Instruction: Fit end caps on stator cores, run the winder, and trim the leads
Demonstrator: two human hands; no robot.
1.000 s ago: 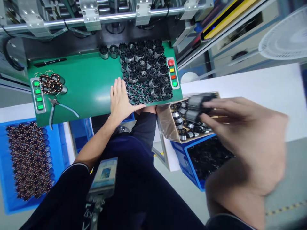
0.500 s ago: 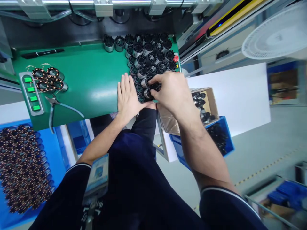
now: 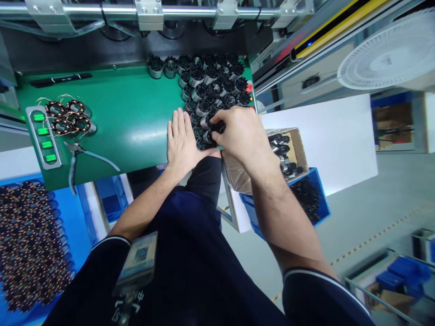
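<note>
A cardboard box (image 3: 298, 154) of metal cores (image 3: 282, 158) rests on a blue crate (image 3: 322, 213).

This is a factory production line: an automated machine (image 3: 170, 10) with a green work surface (image 3: 125, 104), rows of black stator cores (image 3: 214, 90), blue plastic crates (image 3: 322, 203), and dashed yellow floor tape (image 3: 370, 237)

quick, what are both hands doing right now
Left hand: open, flat on the green mat, holding nothing.
Right hand: closed, holding a stator core.
</note>
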